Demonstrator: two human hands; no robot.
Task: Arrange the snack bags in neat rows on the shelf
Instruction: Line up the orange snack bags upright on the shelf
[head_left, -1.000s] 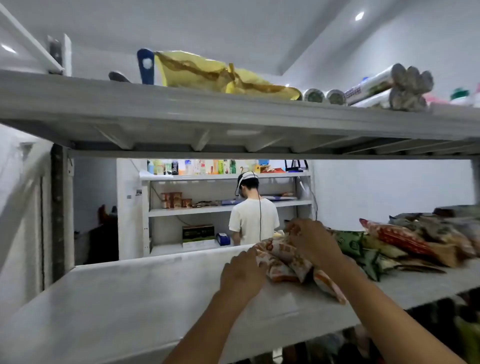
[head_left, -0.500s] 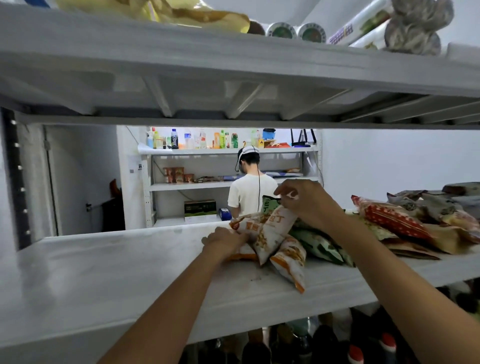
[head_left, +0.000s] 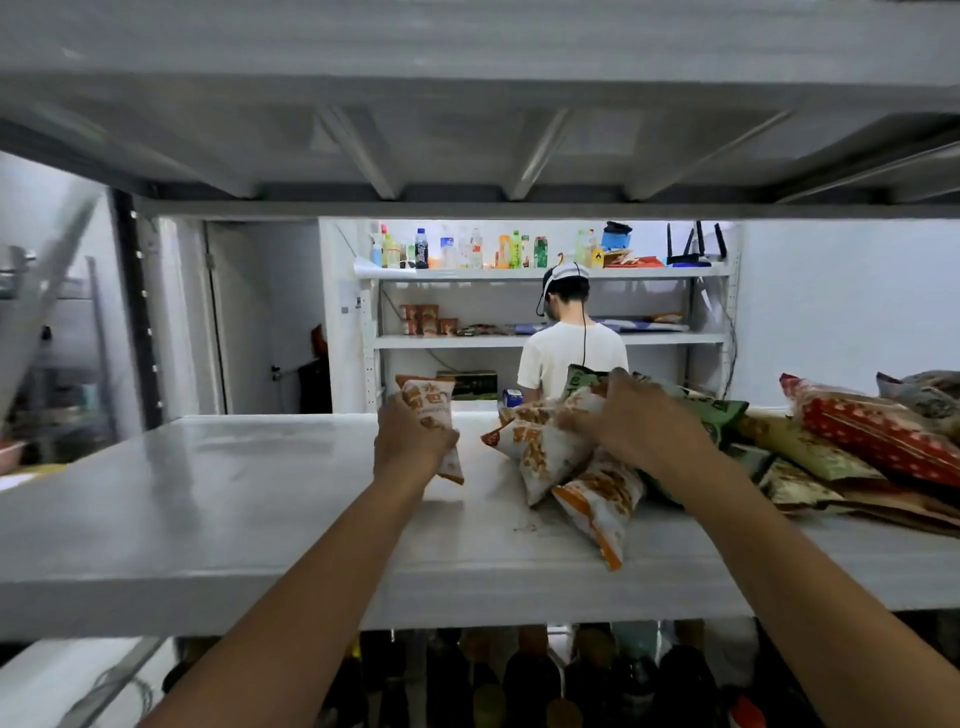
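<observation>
The left hand (head_left: 415, 441), fingers clamped round an orange snack bag (head_left: 427, 404), stands it upright, probably to start a row; right hand (head_left: 641, 423) fingers grip the heap (head_left: 545, 452) just beside.

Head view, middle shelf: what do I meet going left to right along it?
Bare shelf → left hand gripping an orange-and-white snack bag → heap of orange-and-white bags under the right hand → green bags → red dotted bag.
</observation>
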